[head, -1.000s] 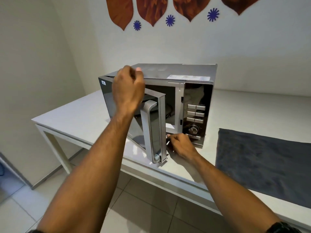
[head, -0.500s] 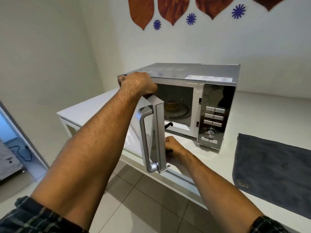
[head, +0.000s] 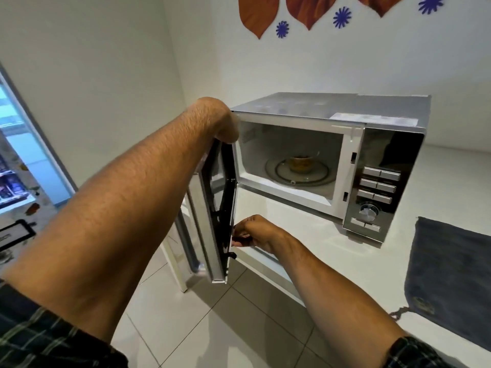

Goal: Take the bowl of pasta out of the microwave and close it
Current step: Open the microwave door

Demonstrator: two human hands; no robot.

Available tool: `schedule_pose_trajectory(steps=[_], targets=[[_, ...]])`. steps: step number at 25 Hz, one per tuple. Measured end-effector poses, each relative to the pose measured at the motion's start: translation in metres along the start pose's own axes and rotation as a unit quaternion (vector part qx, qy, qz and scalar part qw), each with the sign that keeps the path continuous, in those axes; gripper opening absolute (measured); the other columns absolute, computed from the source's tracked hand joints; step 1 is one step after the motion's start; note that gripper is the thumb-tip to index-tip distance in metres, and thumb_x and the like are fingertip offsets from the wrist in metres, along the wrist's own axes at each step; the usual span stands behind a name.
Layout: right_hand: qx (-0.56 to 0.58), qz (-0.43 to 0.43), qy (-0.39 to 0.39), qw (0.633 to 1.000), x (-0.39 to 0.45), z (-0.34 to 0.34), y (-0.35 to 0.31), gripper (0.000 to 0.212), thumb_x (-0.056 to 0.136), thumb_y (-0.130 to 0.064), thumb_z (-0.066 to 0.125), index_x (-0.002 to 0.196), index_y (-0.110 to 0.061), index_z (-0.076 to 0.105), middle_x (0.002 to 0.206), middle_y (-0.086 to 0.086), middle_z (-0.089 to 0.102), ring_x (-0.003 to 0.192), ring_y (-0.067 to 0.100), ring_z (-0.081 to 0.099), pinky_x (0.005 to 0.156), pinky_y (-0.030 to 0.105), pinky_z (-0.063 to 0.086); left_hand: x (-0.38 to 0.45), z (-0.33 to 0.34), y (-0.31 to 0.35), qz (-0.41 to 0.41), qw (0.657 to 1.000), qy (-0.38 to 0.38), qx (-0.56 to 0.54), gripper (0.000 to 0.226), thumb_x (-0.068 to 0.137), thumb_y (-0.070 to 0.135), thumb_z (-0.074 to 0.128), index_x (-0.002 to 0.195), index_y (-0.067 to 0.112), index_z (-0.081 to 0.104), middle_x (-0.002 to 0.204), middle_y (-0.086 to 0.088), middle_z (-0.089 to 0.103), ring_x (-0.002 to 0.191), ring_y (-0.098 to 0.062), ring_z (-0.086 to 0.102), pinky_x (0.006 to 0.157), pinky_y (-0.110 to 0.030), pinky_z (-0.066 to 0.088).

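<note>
A silver microwave point(head: 372, 107) stands on the white table point(head: 446, 187), its door point(head: 218, 208) swung wide to the left. Inside, a small bowl of pasta point(head: 301, 162) sits on the glass turntable point(head: 316, 176). My left hand point(head: 223, 123) grips the door's top edge, fingers hidden behind it. My right hand point(head: 253, 231) pinches the door's inner edge low down, near the latch.
A dark grey cloth point(head: 451, 274) lies on the table to the right of the microwave. The control panel point(head: 380, 189) with buttons and a knob is on the microwave's right side. A bright doorway point(head: 16, 166) is at far left. Tiled floor lies below the table edge.
The door has swung from half open to wide open, with both hands staying on it. The cavity and the bowl have come fully into sight. My view has shifted left.
</note>
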State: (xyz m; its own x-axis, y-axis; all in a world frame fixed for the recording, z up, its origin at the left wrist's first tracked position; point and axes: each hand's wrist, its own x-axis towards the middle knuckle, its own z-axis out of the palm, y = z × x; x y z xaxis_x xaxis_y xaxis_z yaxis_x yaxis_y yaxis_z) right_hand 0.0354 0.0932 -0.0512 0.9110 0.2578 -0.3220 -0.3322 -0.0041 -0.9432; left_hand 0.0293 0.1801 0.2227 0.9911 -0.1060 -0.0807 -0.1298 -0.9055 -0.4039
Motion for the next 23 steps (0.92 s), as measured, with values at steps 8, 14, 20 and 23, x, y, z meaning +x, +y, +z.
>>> schedule_pose_trajectory(steps=[8,14,20,23], targets=[[0.084,0.011,0.013,0.996,0.016,0.043,-0.008,0.017,0.094,0.007,0.051,0.085,0.004,0.065,0.088,0.019,0.073,0.089,0.031,0.077,0.077,0.029,0.063,0.007,0.024,-0.022,-0.037,0.997,0.008,-0.068,0.051,0.105,0.028,0.034,0.152,0.008,0.038,0.161,-0.011,0.037,0.146,-0.030,0.038,0.115,-0.041,0.033],[0.172,0.007,0.010,0.985,0.036,0.061,-0.006,0.014,0.093,0.007,0.051,0.092,0.003,0.063,0.104,0.023,0.071,0.103,0.035,0.074,0.084,0.031,0.062,0.035,0.057,-0.047,-0.024,0.984,0.107,-0.143,0.044,0.101,0.029,0.036,0.132,0.004,0.055,0.136,-0.017,0.057,0.121,-0.033,0.056,0.090,-0.038,0.044],[0.219,0.009,-0.006,0.976,0.066,0.071,-0.008,0.018,0.088,0.008,0.053,0.100,0.008,0.067,0.105,0.024,0.071,0.111,0.036,0.070,0.089,0.033,0.061,0.056,0.087,-0.070,-0.010,0.952,0.214,-0.219,0.036,0.100,0.028,0.034,0.115,0.006,0.059,0.121,-0.021,0.065,0.104,-0.037,0.058,0.087,-0.042,0.047],[0.243,0.020,0.000,0.970,0.080,0.083,-0.008,0.025,0.086,0.008,0.054,0.108,0.012,0.063,0.098,0.022,0.068,0.100,0.032,0.069,0.083,0.031,0.063,0.064,0.099,-0.083,-0.009,0.942,0.246,-0.229,0.041,0.098,0.029,0.035,0.125,0.010,0.060,0.126,-0.018,0.066,0.112,-0.038,0.060,0.095,-0.047,0.050]])
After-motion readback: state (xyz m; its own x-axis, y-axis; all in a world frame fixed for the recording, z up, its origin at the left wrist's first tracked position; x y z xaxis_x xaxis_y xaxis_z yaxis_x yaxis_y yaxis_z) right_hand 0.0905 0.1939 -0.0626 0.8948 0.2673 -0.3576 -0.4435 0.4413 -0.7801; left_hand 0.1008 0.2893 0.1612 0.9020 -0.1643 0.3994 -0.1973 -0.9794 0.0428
